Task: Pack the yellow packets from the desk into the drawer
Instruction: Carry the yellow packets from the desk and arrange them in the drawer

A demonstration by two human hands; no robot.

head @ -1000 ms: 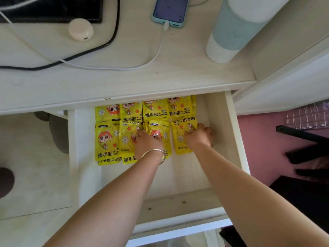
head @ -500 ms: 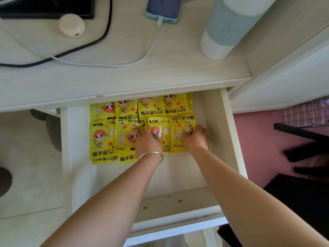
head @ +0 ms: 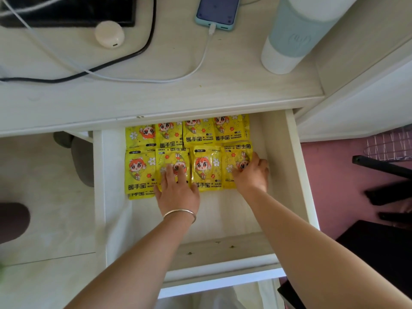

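1. Since a second ago, both hands have flattened out and the near-row packets now lie straighter, side by side.
2. Yellow packets [head: 207, 168] fill the far half of the open drawer [head: 298, 175] in two rows, edges touching or overlapping; each is a glossy, crinkled foil rectangle printed with a red-haired cartoon figure, flowers and "HAND WARMER".
3. The left hand [head: 178, 192], a thin metal bangle [head: 180, 214] on its wrist, rests palm-down with fingers spread on the second packet from the left, grasping nothing.
4. The right hand [head: 252, 172] lies loosely on the rightmost near packet, fingers relaxed, not clenched.
5. The drawer is pale, matt wood-grain board, as is the desk [head: 156, 97] above it.
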